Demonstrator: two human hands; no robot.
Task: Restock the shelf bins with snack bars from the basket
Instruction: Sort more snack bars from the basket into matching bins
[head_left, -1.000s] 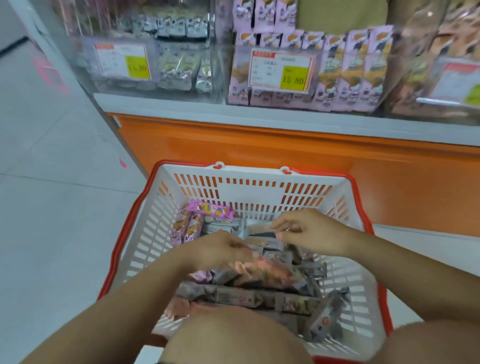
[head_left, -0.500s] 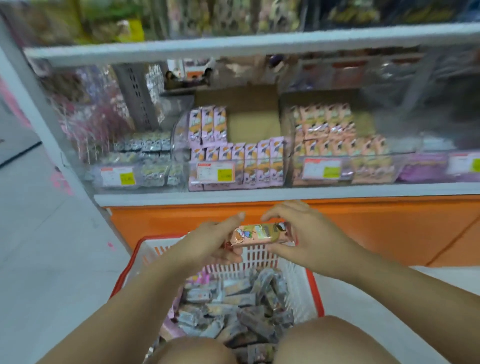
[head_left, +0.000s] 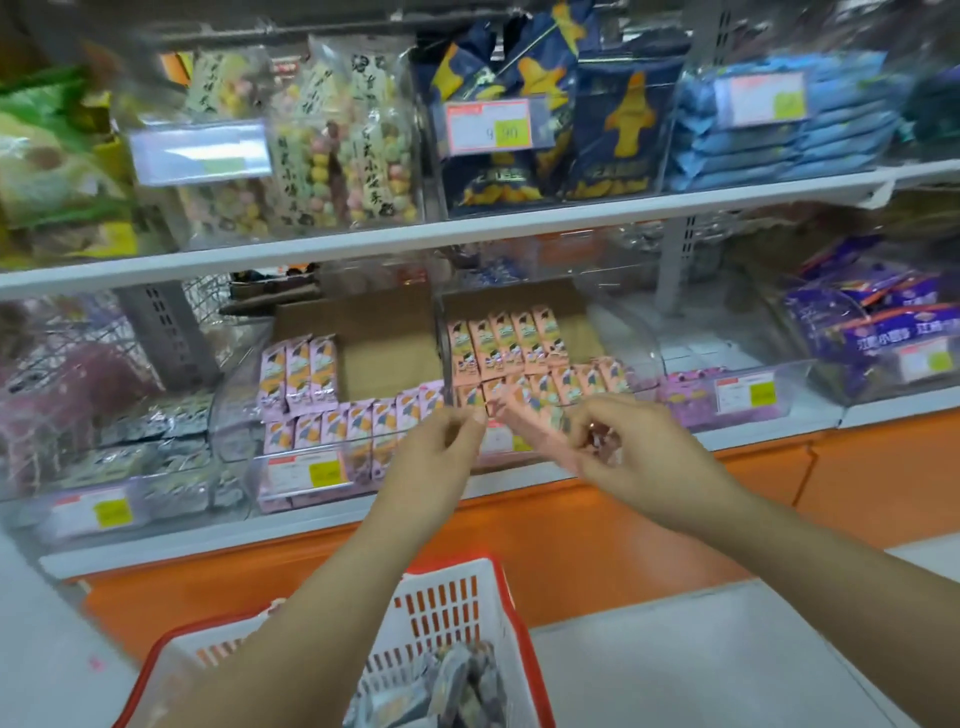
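A salmon-pink snack bar (head_left: 540, 423) hangs in the air in front of the lower shelf. My right hand (head_left: 631, 457) pinches its near end. My left hand (head_left: 441, 441) is at its far end, fingertips on the wrapper's tip. Just behind the bar stands a clear bin (head_left: 597, 384) holding rows of matching salmon-pink bars (head_left: 506, 345). To its left a clear bin (head_left: 244, 415) holds pale pink bars (head_left: 298, 374). The red-rimmed white basket (head_left: 457, 597) sits low in front of me, with several grey-wrapped bars (head_left: 457, 686) inside.
The orange shelf base (head_left: 649, 530) runs under the bins. Left bins hold silver packets (head_left: 150, 421); right bins hold purple packs (head_left: 893, 322). The upper shelf carries dark blue bags (head_left: 613, 114), light blue packs (head_left: 779, 130) and candy bags (head_left: 332, 145). Pale floor (head_left: 701, 649) lies to the right.
Both hands lifted a pink bar out of the basket and carried it up and forward to the salmon-pink bin. My view rose from the basket to the shelves.
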